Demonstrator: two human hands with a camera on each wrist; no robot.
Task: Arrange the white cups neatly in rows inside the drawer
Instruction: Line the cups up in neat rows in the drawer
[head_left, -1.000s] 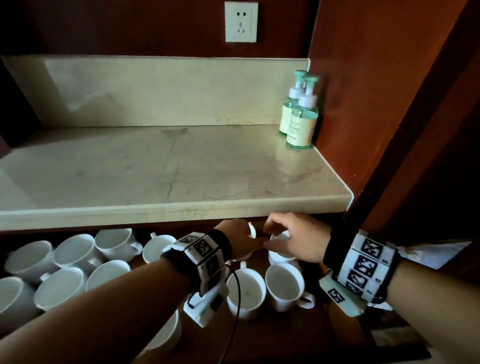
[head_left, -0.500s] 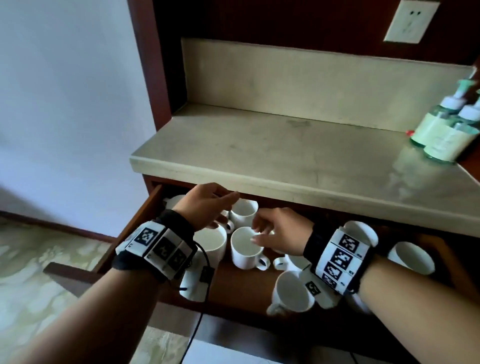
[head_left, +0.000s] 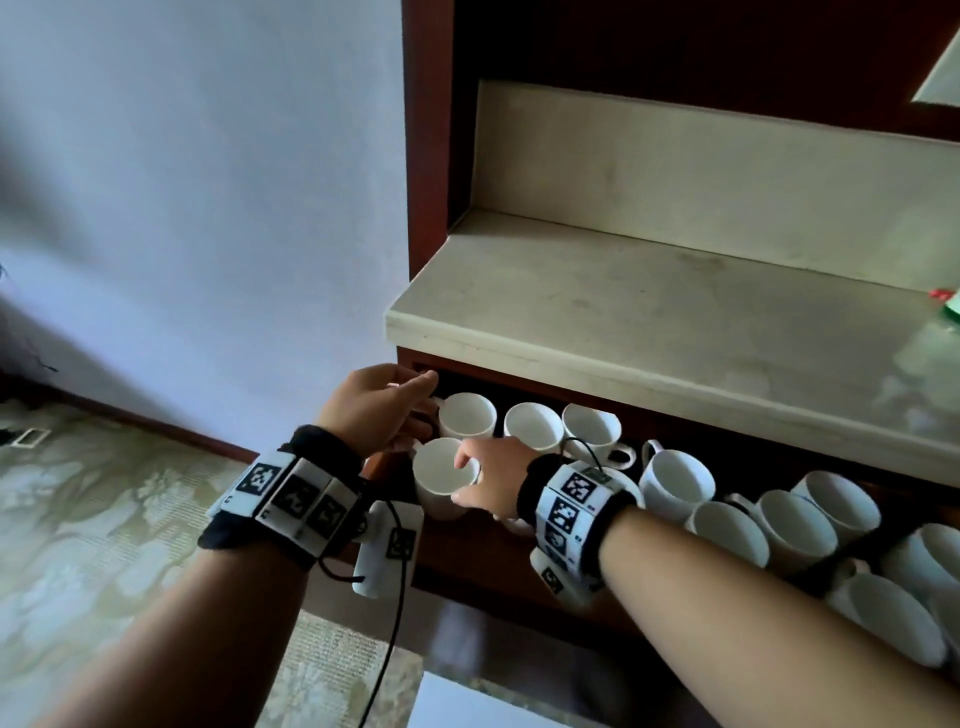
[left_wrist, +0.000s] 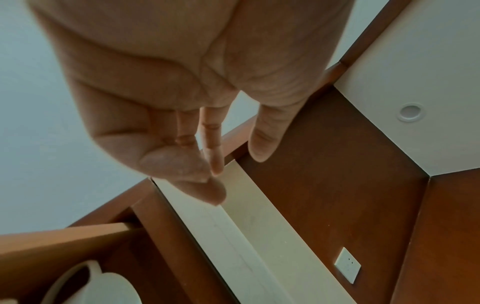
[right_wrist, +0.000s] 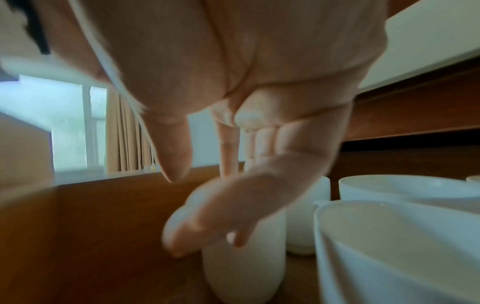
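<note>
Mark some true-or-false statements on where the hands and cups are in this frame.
1. The right hand grips a cup at its rim. True.
2. The left hand holds a cup. False: its fingers are straight and hold nothing.
3. The cups are on the counter. False: they are in the open drawer below it.
4. The back-row cups stand upright. True.

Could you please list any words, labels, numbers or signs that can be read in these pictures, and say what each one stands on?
No readable text anywhere.
Wristbands: black-and-white square code patterns only, no letters or numbers.
White cups: plain, no print visible.
Wall socket: no marking legible.
</note>
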